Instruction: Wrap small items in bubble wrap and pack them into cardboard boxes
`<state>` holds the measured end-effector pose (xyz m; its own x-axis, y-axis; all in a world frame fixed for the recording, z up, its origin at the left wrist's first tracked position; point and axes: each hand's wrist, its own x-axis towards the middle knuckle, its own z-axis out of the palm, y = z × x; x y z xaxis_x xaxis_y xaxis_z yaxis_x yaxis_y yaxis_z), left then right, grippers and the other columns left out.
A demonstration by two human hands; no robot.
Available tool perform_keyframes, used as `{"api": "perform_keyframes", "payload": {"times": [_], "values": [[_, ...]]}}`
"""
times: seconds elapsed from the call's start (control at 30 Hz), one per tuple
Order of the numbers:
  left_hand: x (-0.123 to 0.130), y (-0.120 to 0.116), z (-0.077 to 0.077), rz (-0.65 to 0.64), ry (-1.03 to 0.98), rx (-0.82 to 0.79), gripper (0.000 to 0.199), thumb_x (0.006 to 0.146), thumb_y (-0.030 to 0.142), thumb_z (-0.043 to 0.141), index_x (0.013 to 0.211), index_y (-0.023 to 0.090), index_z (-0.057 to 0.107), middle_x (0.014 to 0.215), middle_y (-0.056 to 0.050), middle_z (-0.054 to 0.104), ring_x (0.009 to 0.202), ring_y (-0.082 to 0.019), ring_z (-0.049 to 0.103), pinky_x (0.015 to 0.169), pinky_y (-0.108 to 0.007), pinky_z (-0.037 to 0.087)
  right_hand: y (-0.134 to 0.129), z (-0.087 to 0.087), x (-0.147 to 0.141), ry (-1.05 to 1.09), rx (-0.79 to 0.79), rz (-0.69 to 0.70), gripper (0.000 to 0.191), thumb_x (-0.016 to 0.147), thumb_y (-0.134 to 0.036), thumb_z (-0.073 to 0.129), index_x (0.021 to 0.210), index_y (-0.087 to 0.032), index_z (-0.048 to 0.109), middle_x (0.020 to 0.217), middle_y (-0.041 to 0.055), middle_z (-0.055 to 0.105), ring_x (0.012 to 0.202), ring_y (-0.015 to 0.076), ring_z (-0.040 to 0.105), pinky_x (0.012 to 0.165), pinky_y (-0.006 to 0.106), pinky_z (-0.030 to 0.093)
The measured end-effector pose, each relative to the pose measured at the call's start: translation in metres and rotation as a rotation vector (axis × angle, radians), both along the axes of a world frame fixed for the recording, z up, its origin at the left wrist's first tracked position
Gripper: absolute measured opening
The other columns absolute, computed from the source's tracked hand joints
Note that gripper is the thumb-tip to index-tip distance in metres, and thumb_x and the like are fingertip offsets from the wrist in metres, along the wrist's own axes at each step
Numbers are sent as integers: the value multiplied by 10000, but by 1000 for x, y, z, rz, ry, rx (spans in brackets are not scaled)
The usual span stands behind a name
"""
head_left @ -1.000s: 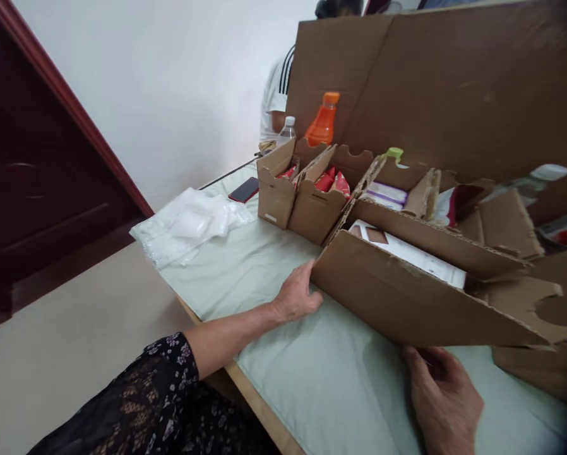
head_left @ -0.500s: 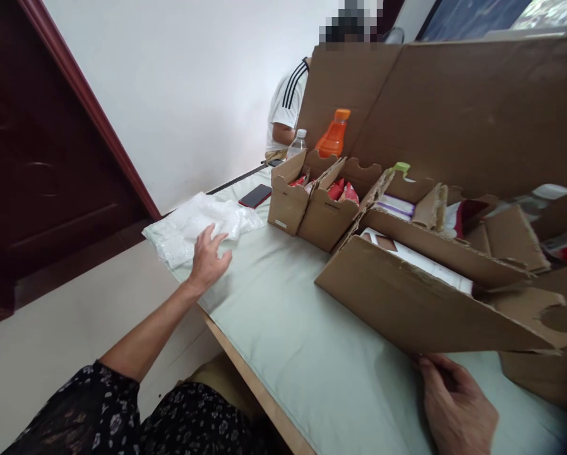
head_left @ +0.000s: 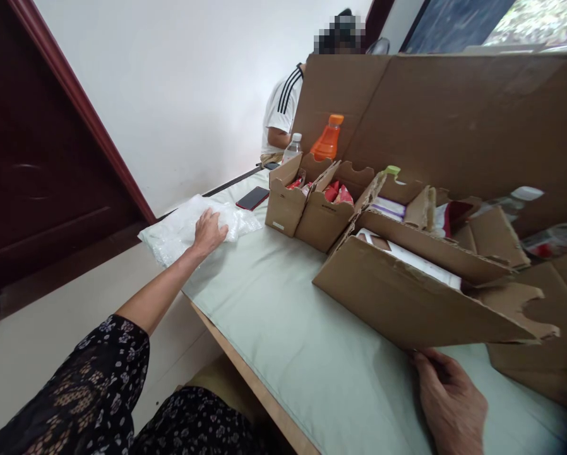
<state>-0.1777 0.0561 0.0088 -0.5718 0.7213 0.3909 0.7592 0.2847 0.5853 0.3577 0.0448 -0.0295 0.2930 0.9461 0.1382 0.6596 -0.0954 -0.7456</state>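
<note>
My left hand [head_left: 210,231] rests on the crumpled clear bubble wrap [head_left: 177,229] at the far left corner of the table. Its fingers are bent together into the wrap, and their tips are hidden. At the lower right, my right hand [head_left: 454,398] is closed, thumb and fingers pinched at the bottom edge of a cardboard box [head_left: 406,297]. What lies between those fingertips does not show. A white box [head_left: 418,262] stands inside that cardboard box. A dark phone with a red edge [head_left: 252,198] lies just beyond the bubble wrap.
Cardboard bins [head_left: 328,218] holding red packets line the table [head_left: 264,309]. Behind them are an orange bottle [head_left: 328,140], a clear bottle [head_left: 292,150] and a tall cardboard panel [head_left: 454,114]. A person in a white shirt [head_left: 283,101] sits at the far end.
My left hand has come down from above the bubble wrap onto it, and its spread fingers have drawn together. My right hand stays at the box's bottom edge. The view has shifted slightly.
</note>
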Motion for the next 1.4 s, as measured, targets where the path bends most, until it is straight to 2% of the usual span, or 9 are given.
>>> {"api": "perform_keyframes", "payload": {"times": [0.23,0.4,0.63,0.83,0.9,1.03,1.13,1.27,1.4], "values": [[17,-34,33,-36,32,330,573,813,198,591,1378,102,582,1562,-196,503,1500,-326,424,1267,-491,327,2,-2,-2,59,-28,-6,504,620,-623,576,889,-214,697,823,84,753,834,343,707,833,487,532],[70,-69,48,-215,-403,556,439,839,347,668,1223,140,714,1140,-94,755,1044,-259,703,996,-416,552,1,6,4,63,-52,23,470,618,-624,607,838,-229,733,746,60,757,755,317,706,754,466,530],[167,-84,29,-535,-1200,287,258,674,332,801,852,146,802,806,-44,762,752,-174,660,769,-317,548,-33,34,20,319,105,96,343,722,-567,754,697,-226,738,717,72,747,717,255,701,723,393,562],[241,-78,13,-806,-1488,7,252,640,371,818,754,147,795,709,-44,726,681,-158,627,713,-295,505,-52,29,-13,648,-99,542,604,751,-665,811,1198,-263,752,1232,102,759,1094,308,707,834,401,587],[260,-74,7,-884,-1521,-69,258,653,390,806,758,154,792,733,-51,738,705,-169,639,724,-298,498,-54,23,-23,738,-156,614,661,713,-700,831,1196,-256,753,1213,91,762,1080,303,705,897,408,571],[277,-60,-1,-1007,-1458,-187,265,703,421,744,653,161,724,906,-104,786,876,-242,691,819,-353,511,-52,18,-24,856,-162,456,501,643,-637,903,869,-208,775,839,39,759,743,208,668,717,330,541],[272,-49,4,-1000,-1246,-177,258,752,410,708,640,179,679,1021,-109,791,1005,-261,685,942,-398,498,-48,21,-11,949,-91,285,430,619,-553,934,797,-210,744,757,10,721,653,166,613,650,299,509],[273,-41,24,-1018,-828,-200,232,795,397,704,912,198,731,1174,-93,759,1130,-266,658,1029,-433,473,-45,26,0,986,-46,244,417,601,-526,945,788,-216,738,750,11,719,663,171,630,640,299,515],[295,-43,29,-1122,-513,-309,569,793,402,703,1318,195,634,1367,-133,669,1247,-325,610,1038,-479,487,-51,31,1,1025,-93,344,431,597,-536,953,817,-222,755,773,18,738,680,190,666,663,328,550]]}}
